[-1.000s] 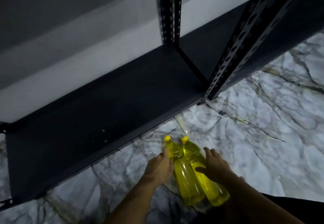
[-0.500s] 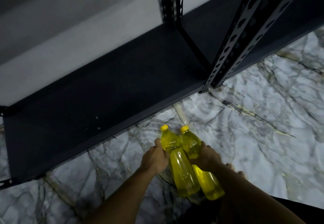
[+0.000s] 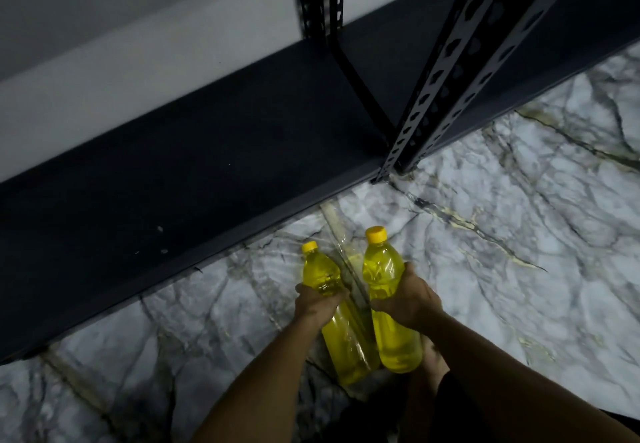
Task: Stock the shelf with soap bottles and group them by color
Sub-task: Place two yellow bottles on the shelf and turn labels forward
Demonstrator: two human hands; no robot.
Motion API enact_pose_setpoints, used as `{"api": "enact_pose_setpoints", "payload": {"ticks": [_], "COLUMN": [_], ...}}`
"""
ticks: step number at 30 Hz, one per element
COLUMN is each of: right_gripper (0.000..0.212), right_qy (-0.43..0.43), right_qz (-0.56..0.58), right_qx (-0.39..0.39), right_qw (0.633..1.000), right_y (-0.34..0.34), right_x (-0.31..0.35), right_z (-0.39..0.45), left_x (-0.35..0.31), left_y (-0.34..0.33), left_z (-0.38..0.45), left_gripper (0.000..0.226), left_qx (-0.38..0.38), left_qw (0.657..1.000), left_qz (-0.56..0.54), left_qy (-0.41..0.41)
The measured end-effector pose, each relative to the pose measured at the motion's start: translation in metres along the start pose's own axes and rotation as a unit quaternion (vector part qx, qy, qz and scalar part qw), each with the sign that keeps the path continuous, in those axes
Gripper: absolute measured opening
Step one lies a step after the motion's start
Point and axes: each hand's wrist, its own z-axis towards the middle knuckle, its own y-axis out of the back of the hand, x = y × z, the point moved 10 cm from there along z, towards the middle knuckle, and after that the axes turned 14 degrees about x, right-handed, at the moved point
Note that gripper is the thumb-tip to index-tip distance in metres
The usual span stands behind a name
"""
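A: What changed in the last second?

B: Both bottles were lying side by side under loose hands. Now each hand is curled round one. The left hand [image 3: 320, 302] grips the left yellow bottle [image 3: 322, 274] about its upper body; the right hand [image 3: 405, 299] grips the right yellow bottle [image 3: 381, 269] the same way. The two have parted at the neck, and the right one's cap [image 3: 376, 234] sits higher than the left one's.

A: Lifted clear?

B: Cannot tell. The bases are toward the person, low in view, and may be touching the marble floor [image 3: 519, 252]. Judgement: the pick-up is under way and placement has not begun.

A: Where does that leave the task?

B: Early. The dark shelf board [image 3: 173, 183], just ahead of the hands and slightly to their left, carries no bottles in what shows. Both bottles are the same colour, so they belong together there.

A: Anything else about?

B: A crumpled clear film [image 3: 346, 269] lies between the bottles, likely wrapping. Ahead and to the right of the right hand stand the perforated uprights [image 3: 450, 61]. A pale wall [image 3: 138, 61] backs the shelf.

A: Obstructions?

B: The uprights narrow the opening on the right side, so the right bottle probably needs to go in left of them. The film could cling and drag along. Dim light; the shelf's far edge is hard to read.
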Motion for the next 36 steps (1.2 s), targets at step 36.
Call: {"api": "enact_pose_setpoints", "payload": {"ticks": [36], "right_gripper": [0.069], "right_qy": [0.317], "right_qz": [-0.018], "right_qx": [-0.181], "right_qw": [0.931], "right_y": [0.083], "right_x": [0.261], "right_z": [-0.310], "left_x": [-0.052], "left_y": [0.219], "left_z": [-0.414], "left_gripper": [0.067], "left_qx": [-0.358], "left_qw": [0.856], "left_qz": [0.005], "left_qy": [-0.372]}}
